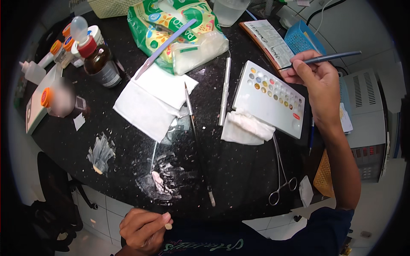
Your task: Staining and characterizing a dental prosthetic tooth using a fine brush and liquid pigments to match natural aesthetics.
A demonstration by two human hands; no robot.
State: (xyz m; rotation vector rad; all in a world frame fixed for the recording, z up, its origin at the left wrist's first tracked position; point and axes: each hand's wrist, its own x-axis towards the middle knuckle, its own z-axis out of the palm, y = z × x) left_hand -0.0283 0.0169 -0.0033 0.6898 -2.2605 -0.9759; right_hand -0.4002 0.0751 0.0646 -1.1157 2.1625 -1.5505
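Observation:
My right hand (314,81) holds a dark slim brush (335,56), its tip at the edge of a long brown-edged pad with a white top (267,40), beyond a white palette (269,100) of coloured dots. My left hand (143,228), at the lower edge, pinches a small cream-coloured piece (168,225). Between my hands lie another brush (192,117), a silver rod (224,91), folded white paper sheets (141,106), a crumpled tissue (247,128) and metal forceps (279,179). Pinkish-white paste (158,183) and a greyish smear (101,151) mark the black tabletop (239,179).
Bottles and jars (98,68) crowd the left. A green packet (147,23) with a lilac spatula (164,49) and a cup (226,10) sit at the back. A blue basket (301,34), grey machine (361,98) and yellow basket (322,170) are on the right. A black chair (51,183) stands lower left.

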